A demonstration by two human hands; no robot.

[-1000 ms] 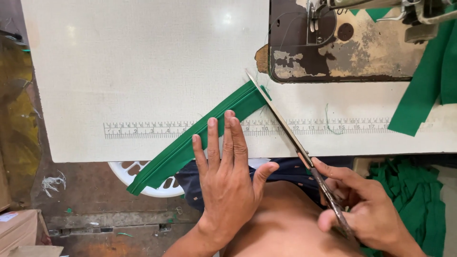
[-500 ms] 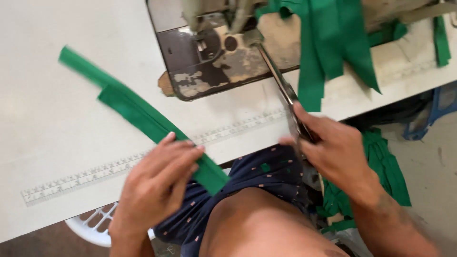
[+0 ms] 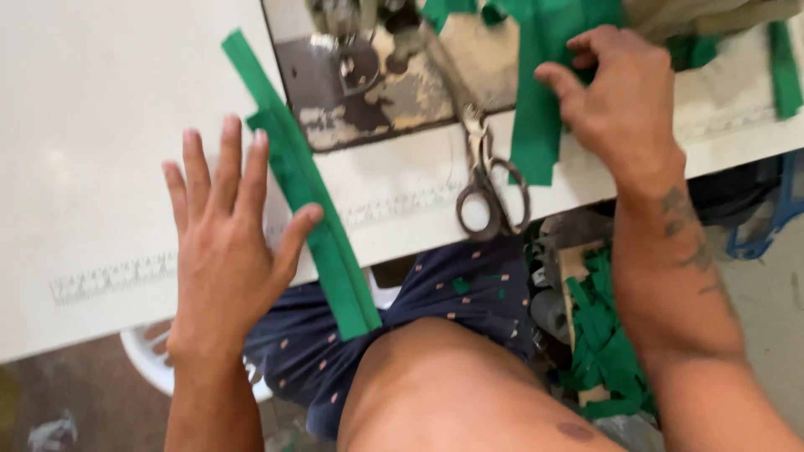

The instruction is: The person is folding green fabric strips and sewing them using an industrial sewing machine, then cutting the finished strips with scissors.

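Observation:
My left hand (image 3: 228, 230) lies flat with fingers spread on the white table (image 3: 109, 125), its thumb and fingertips touching a long folded green fabric strip (image 3: 314, 209) that hangs over the table's front edge. My right hand (image 3: 624, 96) reaches to the back right and rests its fingers on a wider green fabric piece (image 3: 548, 75) lying across the sewing machine bed (image 3: 385, 92). A pair of metal scissors (image 3: 484, 172) lies on the table between the hands, handles toward me, held by neither hand.
A printed ruler scale (image 3: 109, 276) runs along the table's front edge. A heap of green fabric scraps (image 3: 607, 343) sits below the table at right. A white plastic basket (image 3: 159, 360) stands under the table at left. My lap in dark patterned shorts (image 3: 435, 310) is below.
My right hand has let go of the scissors, which now lie on the table, and moved up onto the green fabric. My left hand has opened flat beside the strip.

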